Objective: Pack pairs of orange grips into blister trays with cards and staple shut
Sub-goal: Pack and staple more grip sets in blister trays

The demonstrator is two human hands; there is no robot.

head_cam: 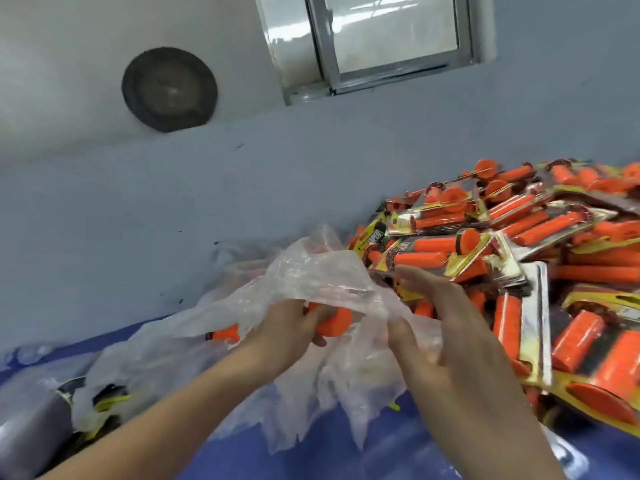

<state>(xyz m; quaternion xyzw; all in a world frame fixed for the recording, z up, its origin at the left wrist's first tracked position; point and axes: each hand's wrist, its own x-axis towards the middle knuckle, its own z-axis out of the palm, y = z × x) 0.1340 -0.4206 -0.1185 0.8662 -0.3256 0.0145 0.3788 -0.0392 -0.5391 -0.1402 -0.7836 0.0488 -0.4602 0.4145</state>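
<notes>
My left hand point(294, 327) reaches under a crumpled clear plastic bag point(311, 271) and grips an orange grip point(334, 322) by its flanged end. A second orange grip point(225, 333) pokes out to the left under the plastic. My right hand point(446, 327) is beside the bag on its right, with its thumb and fingers pinching the loose plastic. To the right rises a big heap of packed blister packs point(519, 251), each showing orange grips on a yellow and silver card.
The work surface is a blue sheet point(346, 455). Yellow and black cards point(104, 403) lie under plastic at the lower left, next to a grey rounded object point(24, 431). A pale wall with a window point(391, 39) stands close behind.
</notes>
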